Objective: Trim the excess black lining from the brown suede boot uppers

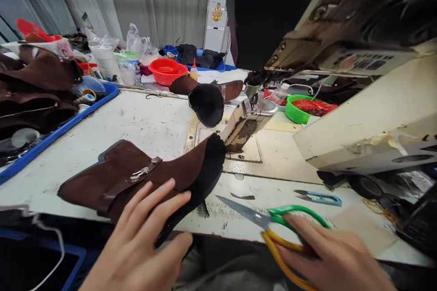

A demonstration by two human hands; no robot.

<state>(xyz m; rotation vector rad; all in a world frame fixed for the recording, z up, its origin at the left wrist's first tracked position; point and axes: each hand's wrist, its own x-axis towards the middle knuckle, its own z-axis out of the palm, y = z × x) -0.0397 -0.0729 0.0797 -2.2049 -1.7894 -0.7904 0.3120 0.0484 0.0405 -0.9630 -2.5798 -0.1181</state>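
Observation:
A dark brown shoe upper (136, 168) with a strap, a metal buckle (139, 173) and a black lining lies on the white table near its front edge. My left hand (146, 232) rests over its near side, fingers stretched out and apart. In my right hand (327, 245) are scissors (262, 220) with one green and one orange handle. Their blades are closed or nearly so and point left toward the upper, apart from it. A small dark scrap (242, 196) lies just beyond the blades. Blue thread snips (319, 197) lie to the right.
A sewing machine (368, 118) stands over the right side, with its bed post (244, 125) behind the upper. Another brown piece (206, 104) lies beyond. At left, a blue tray (102, 100) holds more brown pieces. Red (167, 70) and green baskets (295, 111) stand at the back.

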